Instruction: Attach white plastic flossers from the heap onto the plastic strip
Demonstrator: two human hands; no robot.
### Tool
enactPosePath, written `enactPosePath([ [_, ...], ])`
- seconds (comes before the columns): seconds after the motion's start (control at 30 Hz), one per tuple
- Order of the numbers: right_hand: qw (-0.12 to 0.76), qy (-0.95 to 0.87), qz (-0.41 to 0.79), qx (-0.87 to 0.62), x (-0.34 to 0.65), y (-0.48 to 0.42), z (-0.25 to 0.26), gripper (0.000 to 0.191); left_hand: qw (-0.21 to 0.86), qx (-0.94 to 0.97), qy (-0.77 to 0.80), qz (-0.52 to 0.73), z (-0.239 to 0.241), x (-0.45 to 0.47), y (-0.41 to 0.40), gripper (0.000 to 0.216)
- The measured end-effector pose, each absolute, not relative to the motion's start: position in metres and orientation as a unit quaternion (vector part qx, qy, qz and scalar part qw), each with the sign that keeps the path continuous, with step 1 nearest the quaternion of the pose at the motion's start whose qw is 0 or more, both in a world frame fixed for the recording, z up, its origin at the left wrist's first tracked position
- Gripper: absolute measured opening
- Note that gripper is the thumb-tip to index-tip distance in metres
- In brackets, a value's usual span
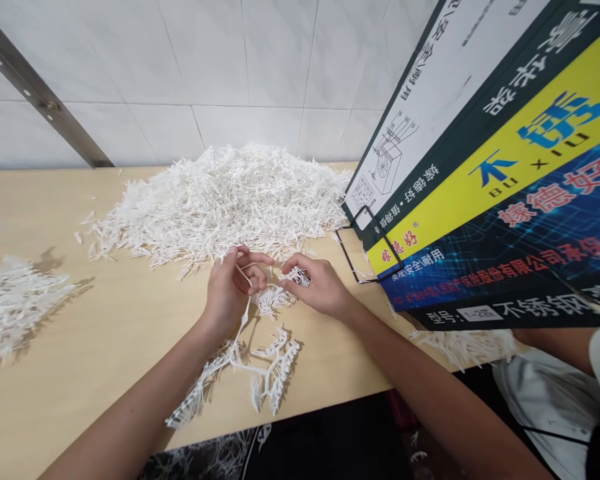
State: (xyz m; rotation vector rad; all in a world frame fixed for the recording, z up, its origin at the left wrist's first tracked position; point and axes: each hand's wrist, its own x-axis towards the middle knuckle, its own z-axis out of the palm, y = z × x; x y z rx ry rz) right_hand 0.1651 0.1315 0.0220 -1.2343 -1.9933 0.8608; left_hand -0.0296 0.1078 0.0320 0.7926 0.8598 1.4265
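My left hand (233, 287) is closed on the stem of a white branched plastic sprue (277, 373), fingers curled. Its arms, crowded with tiny thin prongs, hang below the hand over the table's front part. Just to the right, my right hand (317, 285) pinches a small bunch of white plastic pieces (296, 275) between thumb and fingers. Under both hands, more white prongs (273, 301) show, partly hidden by the fingers. Behind the hands rises a large heap of loose white plastic pieces (235, 200).
A tall printed carton (480, 220) stands on the right, a black wire frame (363, 247) at its corner. More white sprues (15, 307) lie at left on the table (105, 360). A tiled wall (240, 67) closes the back. Another person's arm (550, 347) shows beyond the carton.
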Motion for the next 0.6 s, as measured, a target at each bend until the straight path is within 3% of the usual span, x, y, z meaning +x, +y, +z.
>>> enactPosePath([
  [0.1,0.337,-0.744,0.343,-0.464,0.167,0.132,0.021,0.021,0.577,0.313,0.375,0.655,0.036,-0.033,0.107,0.034],
  [0.23,0.361,-0.744,0.36,-0.431,0.168,0.132,0.021,0.022,0.566,0.268,0.369,0.687,0.043,-0.039,0.104,0.054],
  [0.33,0.388,-0.731,0.354,-0.437,0.169,0.132,0.022,0.025,0.601,0.266,0.349,0.668,0.046,-0.047,0.106,0.017],
  [0.37,0.404,-0.714,0.359,-0.445,0.169,0.133,0.022,0.027,0.604,0.276,0.352,0.659,0.046,-0.05,0.107,0.019],
  [0.43,0.435,-0.661,0.4,-0.462,0.17,0.136,0.021,0.029,0.588,0.319,0.391,0.633,0.047,-0.053,0.109,0.049],
  [0.47,0.445,-0.63,0.432,-0.466,0.17,0.137,0.021,0.031,0.57,0.355,0.426,0.607,0.048,-0.054,0.108,0.054],
  [0.6,0.457,-0.545,0.536,-0.455,0.17,0.14,0.021,0.039,0.454,0.556,0.543,0.436,0.051,-0.046,0.101,0.03],
])
